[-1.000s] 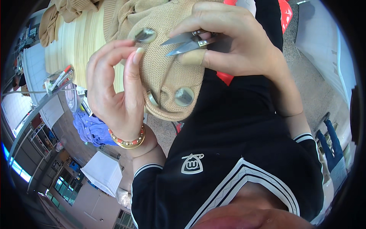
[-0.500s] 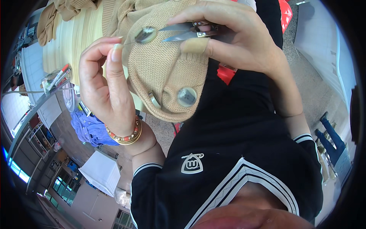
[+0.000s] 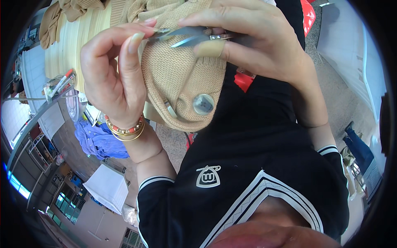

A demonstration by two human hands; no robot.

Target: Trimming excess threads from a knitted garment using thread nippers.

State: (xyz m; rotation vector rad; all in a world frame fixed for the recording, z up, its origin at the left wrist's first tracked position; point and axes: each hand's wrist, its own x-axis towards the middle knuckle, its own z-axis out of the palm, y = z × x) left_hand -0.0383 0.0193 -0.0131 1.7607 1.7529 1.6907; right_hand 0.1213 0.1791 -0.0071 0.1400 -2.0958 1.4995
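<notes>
A beige knitted garment with large round clear buttons hangs in front of me. My left hand pinches its upper edge between thumb and forefinger; bracelets ring the wrist. My right hand holds small metal thread snips, blades slightly apart, tips at the knit right by my left fingertips. A bandage wraps one right finger. The button under my left fingers is hidden.
More beige and cream knitwear is piled on a table at upper left. A clear cup with pens stands at its edge. Blue cloth and a white box lie on the floor. A red object sits at upper right.
Both hands have raised the garment closer and higher in view. The snips have moved left onto the spot by the top button, which my left fingers now cover.
</notes>
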